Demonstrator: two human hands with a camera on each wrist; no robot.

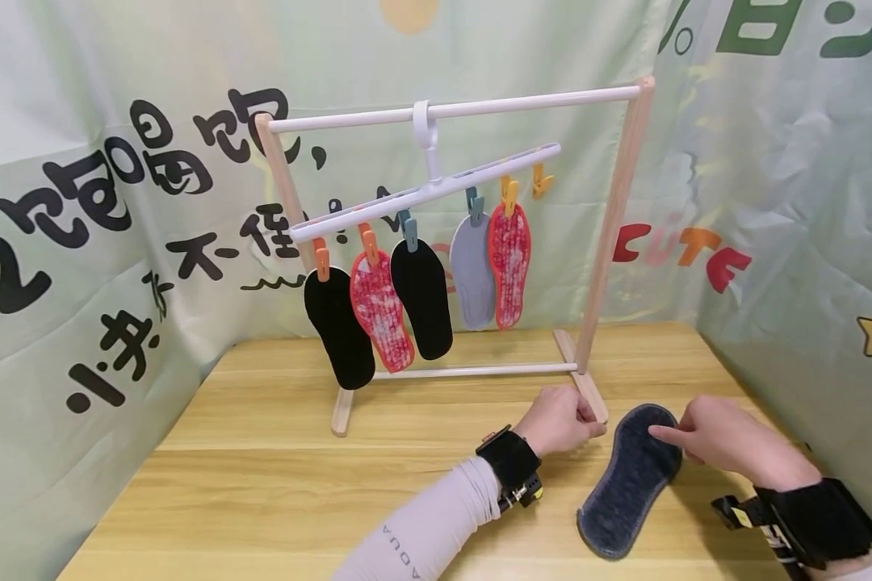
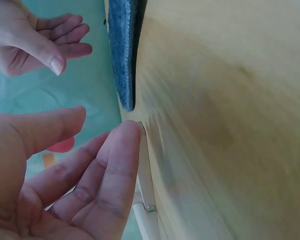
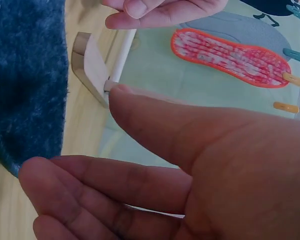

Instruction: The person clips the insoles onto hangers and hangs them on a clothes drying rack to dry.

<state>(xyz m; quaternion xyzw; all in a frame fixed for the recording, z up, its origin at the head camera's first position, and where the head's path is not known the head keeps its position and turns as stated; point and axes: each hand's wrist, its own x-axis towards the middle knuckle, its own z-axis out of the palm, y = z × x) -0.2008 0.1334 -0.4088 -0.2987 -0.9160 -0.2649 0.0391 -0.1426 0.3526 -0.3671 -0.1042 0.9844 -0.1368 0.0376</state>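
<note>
A dark blue-grey fuzzy insole (image 1: 630,482) lies on the table between the hands. My right hand (image 1: 730,440) is at its upper right edge; in the right wrist view the thumb (image 3: 145,112) stands apart from the fingers, whose tips are right at the insole's edge. My left hand (image 1: 558,421) is left of the insole, by the rack's foot (image 1: 590,395). In the left wrist view its thumb (image 2: 55,127) and fingers are loosely bent, with nothing between them.
A wooden rack (image 1: 614,226) with white bars carries a tilted white hanger (image 1: 436,190). Several insoles hang from its clips: black (image 1: 340,327), red-and-white (image 1: 510,266) and grey (image 1: 472,274). A yellow clip (image 1: 542,184) at the right end holds nothing. Printed cloth (image 1: 785,202) surrounds the wooden table (image 1: 262,484).
</note>
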